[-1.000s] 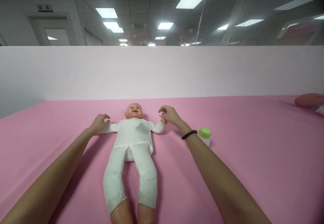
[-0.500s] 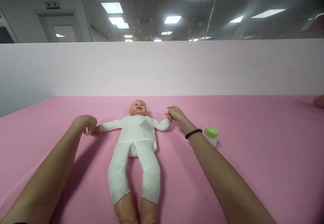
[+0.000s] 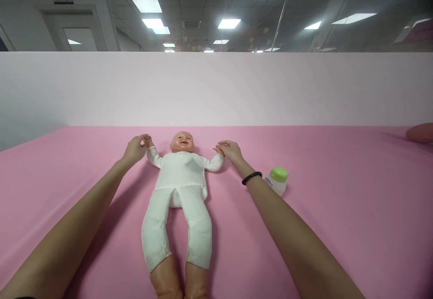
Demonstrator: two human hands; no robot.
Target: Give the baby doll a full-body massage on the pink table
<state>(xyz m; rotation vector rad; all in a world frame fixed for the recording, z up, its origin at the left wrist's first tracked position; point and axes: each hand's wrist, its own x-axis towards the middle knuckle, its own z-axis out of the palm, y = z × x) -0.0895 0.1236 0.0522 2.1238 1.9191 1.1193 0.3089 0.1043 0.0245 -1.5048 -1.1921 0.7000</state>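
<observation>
A baby doll point(image 3: 182, 170) with a white cloth body lies on its back on the pink surface point(image 3: 324, 190), head at the far end and feet towards me. My left hand point(image 3: 135, 149) is closed on the doll's hand at the left, and that doll arm is bent upward at the elbow. At the right, my right hand point(image 3: 232, 151) pinches the doll's other hand, whose arm is also bent. A dark beaded band circles my right wrist. The doll's feet are cut off by the bottom edge of the view.
A clear jar with a green lid point(image 3: 278, 179) stands just right of my right forearm, which partly covers it. At the far right edge lies a rounded, skin-coloured object point(image 3: 420, 133), partly out of view. A white panel point(image 3: 216, 89) rises behind the pink surface.
My left hand has moved up and to the right with the doll's hand, so that arm went from stretched out to bent. My right hand has shifted slightly left.
</observation>
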